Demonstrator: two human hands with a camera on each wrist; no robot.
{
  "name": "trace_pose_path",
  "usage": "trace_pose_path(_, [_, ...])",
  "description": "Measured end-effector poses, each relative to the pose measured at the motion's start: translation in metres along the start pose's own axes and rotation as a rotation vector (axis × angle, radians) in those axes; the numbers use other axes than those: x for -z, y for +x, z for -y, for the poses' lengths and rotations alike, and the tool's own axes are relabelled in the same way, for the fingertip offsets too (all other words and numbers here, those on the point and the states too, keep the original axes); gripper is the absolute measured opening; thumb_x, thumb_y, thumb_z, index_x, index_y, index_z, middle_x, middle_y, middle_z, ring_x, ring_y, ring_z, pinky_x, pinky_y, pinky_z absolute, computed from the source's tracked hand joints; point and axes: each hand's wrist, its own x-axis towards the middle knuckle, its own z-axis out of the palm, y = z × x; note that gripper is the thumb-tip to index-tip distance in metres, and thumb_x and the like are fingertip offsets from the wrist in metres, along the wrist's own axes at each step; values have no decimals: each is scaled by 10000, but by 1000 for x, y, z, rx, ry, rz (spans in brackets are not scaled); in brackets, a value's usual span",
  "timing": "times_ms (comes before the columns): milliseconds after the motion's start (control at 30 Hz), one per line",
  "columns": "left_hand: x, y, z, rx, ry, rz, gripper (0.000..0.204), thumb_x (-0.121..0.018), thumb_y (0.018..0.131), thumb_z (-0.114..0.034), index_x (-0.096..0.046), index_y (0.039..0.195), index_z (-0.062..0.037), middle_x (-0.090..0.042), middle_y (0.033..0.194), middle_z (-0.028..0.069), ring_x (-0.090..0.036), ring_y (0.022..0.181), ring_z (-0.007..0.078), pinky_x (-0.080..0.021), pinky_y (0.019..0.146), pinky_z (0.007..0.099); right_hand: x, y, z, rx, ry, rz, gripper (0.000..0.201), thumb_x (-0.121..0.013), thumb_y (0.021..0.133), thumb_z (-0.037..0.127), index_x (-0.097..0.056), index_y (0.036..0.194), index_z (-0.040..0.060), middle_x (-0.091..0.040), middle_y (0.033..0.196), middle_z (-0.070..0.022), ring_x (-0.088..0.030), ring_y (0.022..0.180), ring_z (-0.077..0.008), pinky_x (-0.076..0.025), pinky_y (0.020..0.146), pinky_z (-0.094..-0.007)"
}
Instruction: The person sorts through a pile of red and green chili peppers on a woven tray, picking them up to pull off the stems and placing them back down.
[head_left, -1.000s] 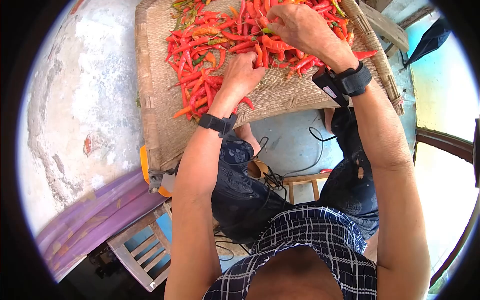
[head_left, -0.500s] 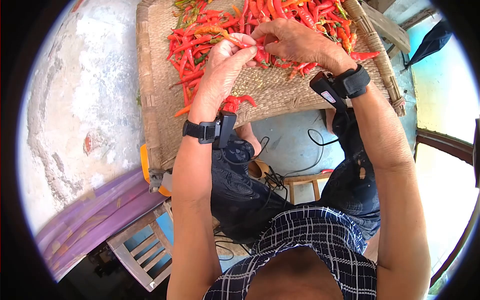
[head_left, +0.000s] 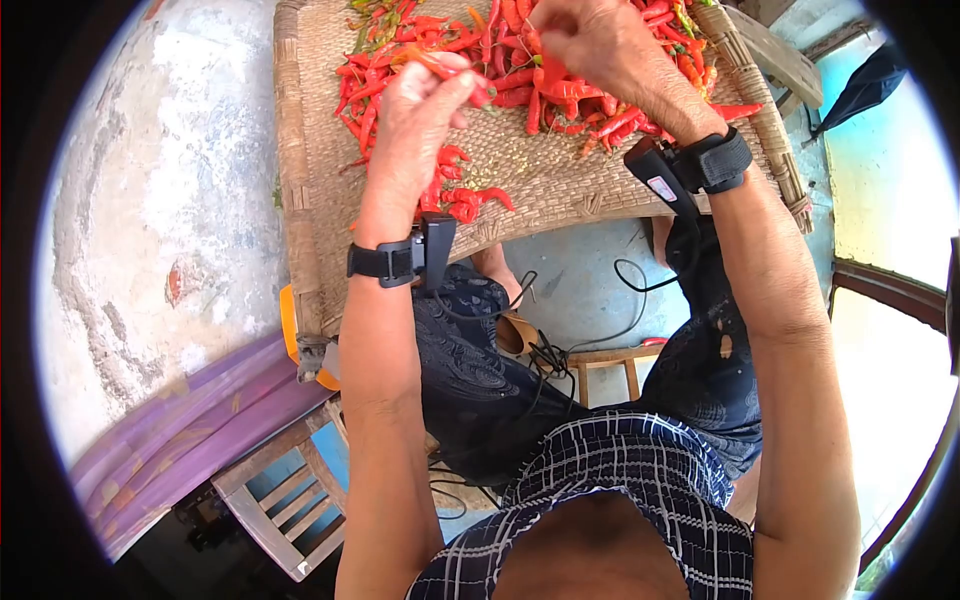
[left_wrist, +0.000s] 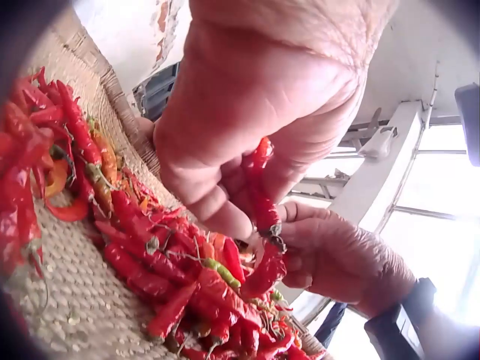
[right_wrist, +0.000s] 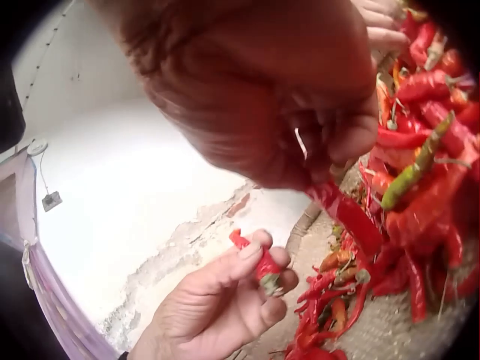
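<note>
My left hand (head_left: 405,125) pinches a red chili pepper (right_wrist: 262,266) between thumb and fingers, its stem end pointing out past the fingertips. In the right wrist view, my right hand (right_wrist: 277,97) holds another red chili pepper (right_wrist: 349,217) that hangs below curled fingers, with a pale stem showing among them. Both hands are over a heap of red chili peppers (head_left: 515,95) on a woven tray (head_left: 540,185). A smaller cluster of red peppers (head_left: 465,205) lies by the left wrist, near the tray's front edge.
Greenish and orange peppers (head_left: 380,38) lie at the far left of the heap. Pale seeds (head_left: 505,165) dot the weave. A wooden beam (head_left: 775,60) stands right of the tray, a plastered wall (head_left: 170,180) left. Below are black cables (head_left: 545,355) and a small stool (head_left: 610,360).
The left hand rose from the heap to meet the right hand, then drew back left with a red pepper. The right hand has shifted slightly away, up over the heap.
</note>
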Motion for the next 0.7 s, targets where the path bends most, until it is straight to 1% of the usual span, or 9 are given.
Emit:
trace_pose_path(33, [8, 1, 2, -2, 15, -52, 134, -586, 892, -118, -555, 1014, -73, -610, 914, 28, -564, 774, 70, -470, 660, 188, 9, 3, -2, 215, -366, -267, 150, -588, 779, 127, -521, 826, 2, -519, 658, -156, -543, 622, -324, -452, 577, -406])
trace_pose_path(133, [14, 1, 7, 0, 17, -108, 137, -595, 893, -112, -566, 1018, -63, -614, 914, 32, -566, 758, 66, -474, 650, 189, 7, 2, 2, 365, -436, -389, 147, -577, 762, 86, -524, 860, -9, -524, 665, -162, -554, 638, -330, -449, 578, -411])
trace_pose_path(167, [7, -1, 8, -8, 5, -100, 139, -597, 892, -117, -571, 1016, -59, -614, 911, 31, -572, 756, 71, -479, 654, 197, 6, 1, 2, 126, -337, -186, 225, -648, 850, 165, -609, 1014, 16, -652, 786, -90, -637, 716, -157, -515, 630, -294])
trace_pose_path(267, [-6, -3, 6, -25, -25, -29, 157, -599, 892, -134, -579, 1020, -46, -616, 910, 35, -594, 769, 93, -495, 676, 225, -21, -11, 16, -39, 162, 132, 255, -653, 802, 170, -640, 1013, 27, -664, 794, -137, -650, 756, -239, -508, 676, -345])
trace_pose_path(400, [1, -10, -3, 49, 53, -26, 230, -607, 887, -164, -576, 1080, -43, -630, 946, 65, -610, 831, 119, -500, 702, 239, -25, -11, 27, 19, 96, 176, 224, -602, 831, 142, -638, 1013, 17, -654, 805, -165, -653, 741, -279, -513, 668, -358])
trace_pose_path(467, [15, -13, -11, 23, 256, -136, 307, -598, 884, -183, -547, 1125, 0, -638, 954, 109, -612, 851, 138, -497, 744, 278, -22, -6, 15, 50, 111, 157, 209, -589, 835, 138, -640, 994, 13, -652, 795, -167, -653, 738, -288, -515, 673, -367])
trace_pose_path(533, [44, -17, 4, -54, 443, -184, 402, -629, 847, -217, -531, 1186, -24, -643, 983, 143, -621, 886, 220, -492, 786, 315, -12, -3, 10, 97, -136, 25, 194, -584, 880, 127, -621, 1053, 46, -628, 723, -95, -610, 651, -171, -483, 596, -307])
trace_pose_path(600, [61, -27, 7, -48, 1120, 9, 458, -665, 783, -234, -536, 1189, -65, -633, 1005, 165, -602, 937, 308, -470, 841, 355, 4, 0, 8, 68, -96, 54, 198, -578, 879, 118, -616, 1055, 34, -628, 734, -95, -613, 661, -170, -494, 607, -310])
trace_pose_path(700, [62, -36, 21, -19, 1243, 90, 473, -686, 727, -231, -558, 1163, -99, -600, 1094, 154, -540, 1046, 333, -440, 895, 394, 11, 5, -5, 152, -485, -100, 232, -570, 753, 64, -520, 970, -5, -534, 678, -140, -555, 633, -306, -448, 573, -384])
